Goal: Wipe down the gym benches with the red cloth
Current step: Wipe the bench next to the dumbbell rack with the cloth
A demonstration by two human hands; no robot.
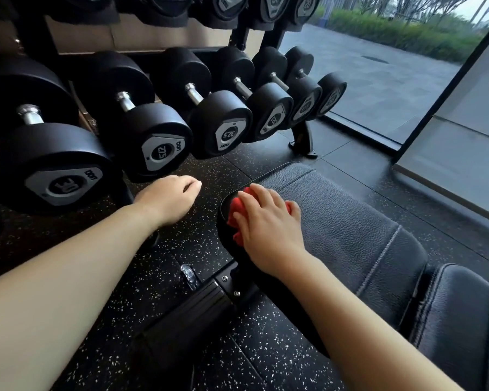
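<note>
The black rubber floor flecked with white (pixel 164 300) runs under everything; at the far right a tall glass window in a dark frame (pixel 378 88) looks out on grey paving and a green hedge; along the left stands the black dumbbell rack (pixel 304 136), its lower row of round black dumbbells with steel handles (pixel 153 131) angled toward me, a second row above cut off by the frame. Before me lies the black pebbled-leather bench pad with pale stitching (pixel 350 227), my tabletop; its rounded end points at the rack. My right hand (pixel 268 224) presses flat on that end, fingers (pixel 261 193) spread over the bunched red cloth (pixel 233 213) and holding it to the leather. My left hand (pixel 170 197) hangs above the floor beside the bench, fingers loosely curled, empty.
</note>
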